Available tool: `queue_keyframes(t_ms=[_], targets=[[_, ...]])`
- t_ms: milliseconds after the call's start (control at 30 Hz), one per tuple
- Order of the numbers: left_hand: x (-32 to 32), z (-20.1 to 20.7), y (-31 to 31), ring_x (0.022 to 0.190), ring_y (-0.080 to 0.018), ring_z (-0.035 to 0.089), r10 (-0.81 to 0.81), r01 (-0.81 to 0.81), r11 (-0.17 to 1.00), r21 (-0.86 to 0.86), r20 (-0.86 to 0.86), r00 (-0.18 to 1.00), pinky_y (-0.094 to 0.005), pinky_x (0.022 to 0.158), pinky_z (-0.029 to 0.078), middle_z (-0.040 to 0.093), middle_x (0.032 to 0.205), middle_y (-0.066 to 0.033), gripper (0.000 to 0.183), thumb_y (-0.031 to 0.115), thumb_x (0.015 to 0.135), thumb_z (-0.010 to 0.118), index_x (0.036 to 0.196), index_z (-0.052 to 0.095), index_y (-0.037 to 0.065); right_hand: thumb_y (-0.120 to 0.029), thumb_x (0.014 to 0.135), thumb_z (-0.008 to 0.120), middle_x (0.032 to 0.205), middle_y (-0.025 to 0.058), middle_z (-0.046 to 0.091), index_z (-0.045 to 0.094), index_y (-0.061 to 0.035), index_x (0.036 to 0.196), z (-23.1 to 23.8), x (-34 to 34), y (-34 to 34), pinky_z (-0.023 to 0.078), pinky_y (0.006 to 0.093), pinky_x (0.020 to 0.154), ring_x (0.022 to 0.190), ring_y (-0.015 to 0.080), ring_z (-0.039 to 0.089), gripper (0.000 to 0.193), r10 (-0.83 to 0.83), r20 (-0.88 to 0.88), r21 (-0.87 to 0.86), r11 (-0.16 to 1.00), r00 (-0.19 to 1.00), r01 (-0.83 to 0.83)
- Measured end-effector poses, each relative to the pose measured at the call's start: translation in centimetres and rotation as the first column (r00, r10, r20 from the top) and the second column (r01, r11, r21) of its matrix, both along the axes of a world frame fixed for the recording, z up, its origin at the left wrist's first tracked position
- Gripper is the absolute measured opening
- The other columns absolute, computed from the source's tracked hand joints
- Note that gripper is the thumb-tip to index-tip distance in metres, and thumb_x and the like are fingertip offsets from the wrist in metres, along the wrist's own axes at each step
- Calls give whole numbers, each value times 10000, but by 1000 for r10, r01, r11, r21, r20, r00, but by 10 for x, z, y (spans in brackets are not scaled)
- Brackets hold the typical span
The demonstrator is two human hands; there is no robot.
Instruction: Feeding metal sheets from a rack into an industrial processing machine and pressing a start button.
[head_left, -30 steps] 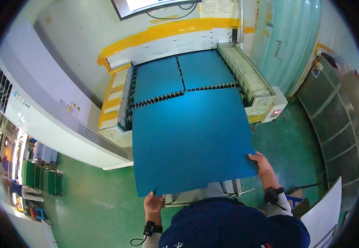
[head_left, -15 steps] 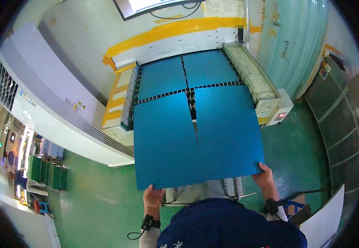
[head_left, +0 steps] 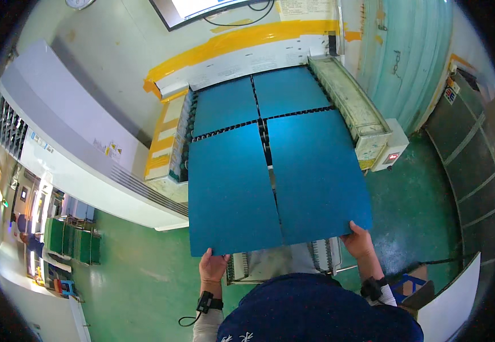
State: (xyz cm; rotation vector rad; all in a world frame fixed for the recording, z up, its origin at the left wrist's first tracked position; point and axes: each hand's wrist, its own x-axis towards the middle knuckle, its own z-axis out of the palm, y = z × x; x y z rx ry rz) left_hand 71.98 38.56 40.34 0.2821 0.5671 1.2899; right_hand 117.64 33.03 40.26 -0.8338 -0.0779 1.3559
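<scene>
My left hand [head_left: 214, 267] is closed on the near edge of a flat blue sheet [head_left: 230, 199], its thumb on top. With the thumb likewise over the edge, my right hand [head_left: 359, 240] grips the near right part of a second blue sheet [head_left: 318, 176]. The two lie side by side, with a narrow gap that tapers toward me. Their far ends rest on a roller conveyor [head_left: 264, 137]; their near ends reach out toward me. Beyond them, two more blue sheets, one left [head_left: 225, 107] and one right [head_left: 290, 91], lie flat on the rollers.
Conveyor side rails flank the sheets, the right rail [head_left: 353, 102] carrying a control box [head_left: 389, 149]. A large white cabinet [head_left: 88, 154] stands at the left. Below the sheets is a metal frame [head_left: 281, 263]. A white board [head_left: 450, 302] leans at the lower right. Another person [head_left: 34, 245] is far left.
The gap between the two near sheets now runs farther toward me. Their near edges sit slightly higher in view, and both hands have shifted a little with them.
</scene>
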Motion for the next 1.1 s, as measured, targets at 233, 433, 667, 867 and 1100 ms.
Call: queue_keyframes(t_ms=[233, 433, 667, 867, 1100], targets=[[6, 3, 8, 1092, -263, 550, 51, -52, 998, -18, -28, 998, -405, 823, 512, 569, 1214, -78, 336, 195, 894, 558, 1213, 525, 97, -134, 818, 617, 1211, 127, 535, 445, -62, 1262, 36, -4, 14, 445, 525, 907, 1104, 331, 525, 481, 10, 1, 56, 998, 1000, -10], [0, 3, 20, 1104, -268, 555, -34, 34, 999, 25, 14, 999, -416, 843, 525, 569, 1222, -76, 341, 177, 883, 575, 1210, 527, 91, -132, 838, 590, 1219, 132, 532, 446, -58, 1267, 35, 2, 27, 456, 504, 896, 1091, 322, 538, 459, -10, -7, 79, 997, 1000, 11], [3, 8, 26, 1053, -309, 565, 24, -24, 1000, -3, -20, 1000, -431, 792, 523, 579, 1199, -96, 344, 229, 883, 568, 1197, 534, 93, -128, 847, 579, 1216, 139, 530, 443, -42, 1264, 38, -1, 33, 468, 499, 874, 1074, 323, 547, 447, 11, 27, 46, 999, 1000, -12], [7, 17, 34, 1074, -267, 570, 7, -7, 1000, 24, -10, 1000, -406, 798, 537, 569, 1225, -69, 330, 192, 905, 546, 1222, 518, 103, -126, 853, 575, 1222, 139, 526, 439, -45, 1270, 42, -1, 41, 468, 515, 876, 1062, 331, 554, 447, -5, 2, 37, 999, 1000, 5], [6, 18, 44, 1079, -266, 567, -17, 17, 999, 32, -10, 1000, -400, 801, 536, 570, 1219, -75, 325, 188, 921, 521, 1234, 504, 105, -119, 861, 564, 1212, 144, 532, 443, -44, 1263, 53, -7, 49, 475, 513, 873, 1068, 330, 551, 427, -16, -8, 47, 999, 1000, 16]])
